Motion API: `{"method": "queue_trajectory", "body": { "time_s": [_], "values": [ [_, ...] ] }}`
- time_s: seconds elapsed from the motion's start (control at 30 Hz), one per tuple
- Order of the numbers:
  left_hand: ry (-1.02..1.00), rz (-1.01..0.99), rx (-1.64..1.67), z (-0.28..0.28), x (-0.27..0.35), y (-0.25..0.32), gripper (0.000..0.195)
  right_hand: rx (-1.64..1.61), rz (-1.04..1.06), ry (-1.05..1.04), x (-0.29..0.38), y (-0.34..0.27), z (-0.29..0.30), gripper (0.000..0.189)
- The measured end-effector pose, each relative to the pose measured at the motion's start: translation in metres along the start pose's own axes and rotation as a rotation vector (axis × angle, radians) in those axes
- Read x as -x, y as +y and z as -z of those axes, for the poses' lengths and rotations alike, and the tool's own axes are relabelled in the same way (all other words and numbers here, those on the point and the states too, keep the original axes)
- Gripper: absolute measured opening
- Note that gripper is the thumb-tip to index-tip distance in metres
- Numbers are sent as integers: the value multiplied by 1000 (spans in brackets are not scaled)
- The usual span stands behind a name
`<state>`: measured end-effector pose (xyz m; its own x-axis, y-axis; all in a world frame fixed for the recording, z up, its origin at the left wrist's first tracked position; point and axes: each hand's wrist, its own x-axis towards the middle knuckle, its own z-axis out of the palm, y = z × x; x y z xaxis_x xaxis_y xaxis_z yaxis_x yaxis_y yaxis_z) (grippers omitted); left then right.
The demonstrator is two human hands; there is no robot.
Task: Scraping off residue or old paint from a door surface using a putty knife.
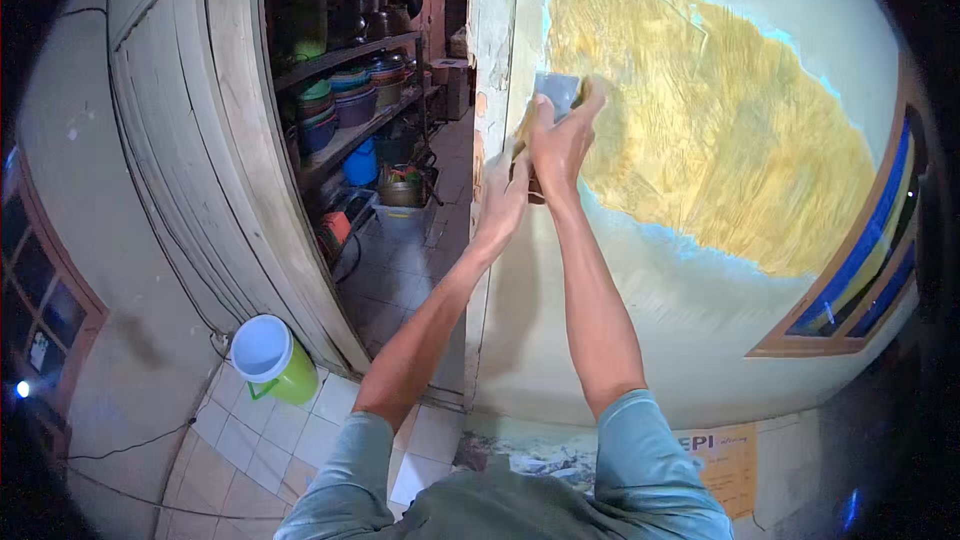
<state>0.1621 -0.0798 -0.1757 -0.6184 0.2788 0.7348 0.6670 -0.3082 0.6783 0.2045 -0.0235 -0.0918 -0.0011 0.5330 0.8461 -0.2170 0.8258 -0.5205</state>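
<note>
A flat grey scraper-like blade (559,92) lies against the wall, with my right hand (562,146) gripping it, thumb on its near side. To its right spreads a large rough yellowish patch (705,120) with a pale blue-white ragged edge on the painted wall (645,292). My left hand (502,199) is just left of my right wrist, beside the worn white wooden door frame (491,30). A small dark brown thing (535,191) shows between the two hands; whether my left hand holds it is unclear.
Left of the frame is a doorway to a room with a shelf rack (352,142) of stacked basins and pots. A green bucket (289,375) stands on the tiled floor (247,457). Cables (150,499) cross the floor at left. A wood-framed window (847,315) is at right.
</note>
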Motion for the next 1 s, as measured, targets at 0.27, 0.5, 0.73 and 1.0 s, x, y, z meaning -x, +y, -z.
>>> {"method": "queue_trajectory", "body": {
  "time_s": [0.27, 0.5, 0.73, 1.0],
  "values": [
    [-243, 389, 352, -13, -18, 28, 26, -161, -445, -179, -16, 18, 13, 35],
    [-99, 295, 364, -31, -35, 39, 38, 81, -394, -232, -54, 23, 19, 35],
    [-157, 492, 475, -19, -42, 52, 47, 682, 543, 241, -118, 25, 55, 51],
    [-117, 457, 408, -22, -51, 40, 53, 722, 672, 298, -138, 73, 37, 64]
  ]
}}
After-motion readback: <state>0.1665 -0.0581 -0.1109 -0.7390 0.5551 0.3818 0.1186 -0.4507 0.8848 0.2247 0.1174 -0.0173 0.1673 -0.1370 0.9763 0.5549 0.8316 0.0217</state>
